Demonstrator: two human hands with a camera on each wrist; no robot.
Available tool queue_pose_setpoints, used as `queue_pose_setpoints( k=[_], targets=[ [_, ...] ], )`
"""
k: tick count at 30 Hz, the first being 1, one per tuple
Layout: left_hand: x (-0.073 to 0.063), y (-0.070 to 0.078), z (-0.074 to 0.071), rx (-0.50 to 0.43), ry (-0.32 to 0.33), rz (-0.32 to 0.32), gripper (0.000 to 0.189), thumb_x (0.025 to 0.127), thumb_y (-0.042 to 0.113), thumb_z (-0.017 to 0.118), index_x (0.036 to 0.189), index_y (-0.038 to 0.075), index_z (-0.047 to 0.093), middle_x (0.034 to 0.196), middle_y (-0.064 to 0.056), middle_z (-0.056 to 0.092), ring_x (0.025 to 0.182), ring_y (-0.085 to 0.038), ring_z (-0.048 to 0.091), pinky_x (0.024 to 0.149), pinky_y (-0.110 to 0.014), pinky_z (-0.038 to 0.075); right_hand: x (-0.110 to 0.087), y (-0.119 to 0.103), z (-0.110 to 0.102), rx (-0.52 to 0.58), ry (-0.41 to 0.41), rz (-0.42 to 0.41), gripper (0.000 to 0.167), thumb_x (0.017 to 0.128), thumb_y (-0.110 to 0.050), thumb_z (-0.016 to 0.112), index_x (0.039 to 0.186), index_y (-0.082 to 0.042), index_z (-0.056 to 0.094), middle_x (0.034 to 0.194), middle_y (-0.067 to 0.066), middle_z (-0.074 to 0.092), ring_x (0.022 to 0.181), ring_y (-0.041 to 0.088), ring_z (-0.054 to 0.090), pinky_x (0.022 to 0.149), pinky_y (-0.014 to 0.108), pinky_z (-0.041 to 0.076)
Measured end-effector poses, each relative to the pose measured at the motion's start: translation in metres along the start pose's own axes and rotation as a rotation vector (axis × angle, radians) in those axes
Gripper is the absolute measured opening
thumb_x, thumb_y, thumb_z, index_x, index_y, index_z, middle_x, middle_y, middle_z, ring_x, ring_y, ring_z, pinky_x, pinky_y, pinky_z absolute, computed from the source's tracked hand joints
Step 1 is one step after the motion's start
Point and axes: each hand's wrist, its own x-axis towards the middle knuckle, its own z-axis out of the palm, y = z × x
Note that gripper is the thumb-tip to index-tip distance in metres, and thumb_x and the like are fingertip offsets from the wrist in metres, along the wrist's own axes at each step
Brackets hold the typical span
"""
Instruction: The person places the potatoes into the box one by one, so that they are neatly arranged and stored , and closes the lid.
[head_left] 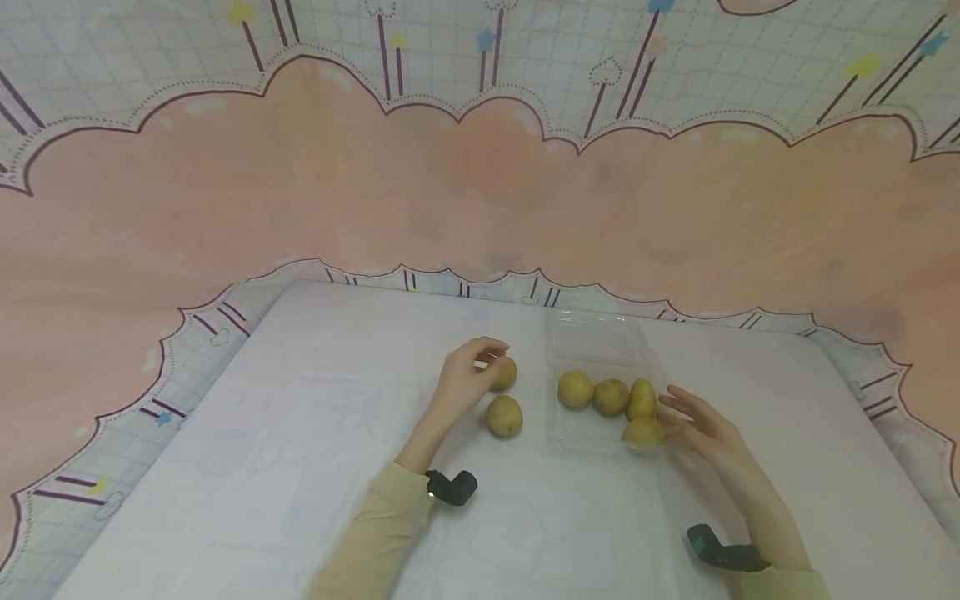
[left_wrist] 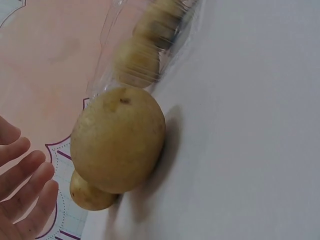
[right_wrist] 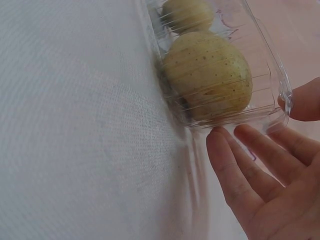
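Note:
Two loose potatoes lie on the table to the left of a clear plastic box (head_left: 592, 337): a nearer potato (head_left: 504, 416) and a farther potato (head_left: 506, 374). My left hand (head_left: 467, 382) is beside the farther one and partly covers it in the head view; the left wrist view shows its fingers (left_wrist: 31, 186) loosely bent, with nothing between them. Several potatoes (right_wrist: 209, 75) sit inside the box. At the box's right side, my right hand (head_left: 708, 437) holds the rim, thumb (right_wrist: 304, 100) at the edge and fingertips against the outer wall.
A white cloth covers the table (head_left: 300, 417). Behind it hangs a patterned peach curtain (head_left: 480, 200). A dark device is strapped on each wrist, a left one (head_left: 452, 487) and a right one (head_left: 723, 550).

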Motion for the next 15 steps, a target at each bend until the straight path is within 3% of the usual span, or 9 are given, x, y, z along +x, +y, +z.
queue_pose_setpoints(
  k=[3, 5, 10, 12, 15],
  targets=[
    [0.001, -0.005, -0.001, -0.003, 0.013, -0.016, 0.024, 0.089, 0.010, 0.063, 0.112, 0.004, 0.066, 0.110, -0.011, 0.068, 0.101, -0.025, 0.065, 0.083, -0.037, 0.055, 0.001, 0.000, 0.000, -0.008, -0.002, -0.001, 0.059, 0.098, -0.015, 0.051, 0.149, -0.001, 0.026, 0.143, 0.014, 0.046, 0.103, -0.013, 0.056, 0.083, 0.014, 0.049],
    [0.001, -0.008, -0.001, 0.002, 0.015, -0.029, 0.025, 0.089, 0.011, 0.064, 0.113, 0.004, 0.066, 0.111, -0.011, 0.068, 0.101, -0.025, 0.064, 0.083, -0.037, 0.055, 0.002, -0.001, 0.000, -0.009, 0.000, -0.006, 0.059, 0.098, -0.014, 0.051, 0.149, -0.001, 0.026, 0.144, 0.020, 0.043, 0.103, -0.012, 0.056, 0.083, 0.014, 0.049],
    [0.002, -0.013, -0.002, 0.001, -0.005, -0.058, 0.028, 0.089, 0.013, 0.065, 0.115, 0.002, 0.064, 0.114, -0.012, 0.067, 0.104, -0.026, 0.064, 0.087, -0.038, 0.055, 0.002, 0.000, -0.001, 0.007, 0.005, -0.002, 0.059, 0.098, -0.013, 0.051, 0.150, -0.002, 0.026, 0.136, -0.007, 0.048, 0.103, -0.011, 0.057, 0.083, 0.014, 0.050],
    [0.002, -0.014, -0.002, 0.003, -0.014, -0.064, 0.030, 0.089, 0.013, 0.066, 0.117, 0.002, 0.063, 0.116, -0.014, 0.066, 0.105, -0.028, 0.063, 0.089, -0.039, 0.055, 0.002, 0.001, -0.001, 0.010, 0.005, 0.004, 0.059, 0.098, -0.013, 0.051, 0.150, -0.003, 0.026, 0.135, -0.012, 0.047, 0.103, -0.012, 0.057, 0.084, 0.014, 0.049],
    [0.002, -0.017, -0.003, 0.009, -0.023, -0.074, 0.031, 0.089, 0.012, 0.066, 0.117, 0.002, 0.063, 0.117, -0.015, 0.064, 0.108, -0.030, 0.062, 0.092, -0.040, 0.054, 0.002, 0.001, -0.001, 0.006, 0.007, 0.002, 0.059, 0.098, -0.014, 0.051, 0.149, -0.002, 0.026, 0.135, -0.009, 0.048, 0.103, -0.012, 0.057, 0.084, 0.014, 0.049]
  ],
)
